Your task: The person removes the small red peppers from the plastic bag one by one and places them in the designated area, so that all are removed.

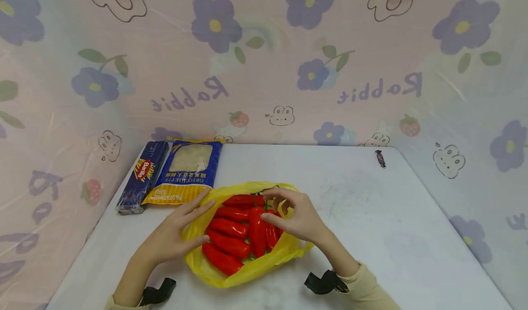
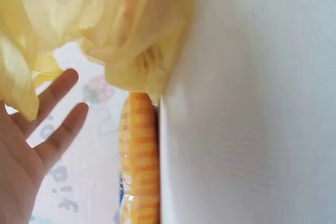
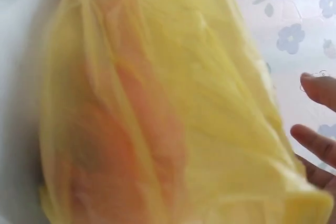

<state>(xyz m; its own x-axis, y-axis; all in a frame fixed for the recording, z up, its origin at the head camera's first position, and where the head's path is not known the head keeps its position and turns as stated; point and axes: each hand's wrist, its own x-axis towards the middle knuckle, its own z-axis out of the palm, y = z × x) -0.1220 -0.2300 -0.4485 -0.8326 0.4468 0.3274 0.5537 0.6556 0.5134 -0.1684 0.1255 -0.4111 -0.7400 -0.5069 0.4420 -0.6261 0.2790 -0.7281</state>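
Note:
A yellow plastic bag [image 1: 284,257] stands with its mouth spread wide on the white table. Several glossy red peppers [image 1: 228,243] lie inside it, some side by side on the left, others upright on the right. My left hand [image 1: 173,236] is at the bag's left rim with its fingers spread; in the left wrist view two fingers stretch out beside the thin yellow film. Over the bag's right side hovers my right hand [image 1: 299,216], thumb and fingers apart above the peppers with nothing seen between them. Whether its fingertips touch a pepper is hard to tell.
Behind the bag on the left lie a blue and yellow orecchiette pasta packet [image 1: 185,174] and a dark blue Barilla box [image 1: 142,177]. A small purple wrapped candy [image 1: 380,158] sits near the table's far right corner. A patterned curtain [image 1: 264,71] surrounds the table [image 1: 371,236].

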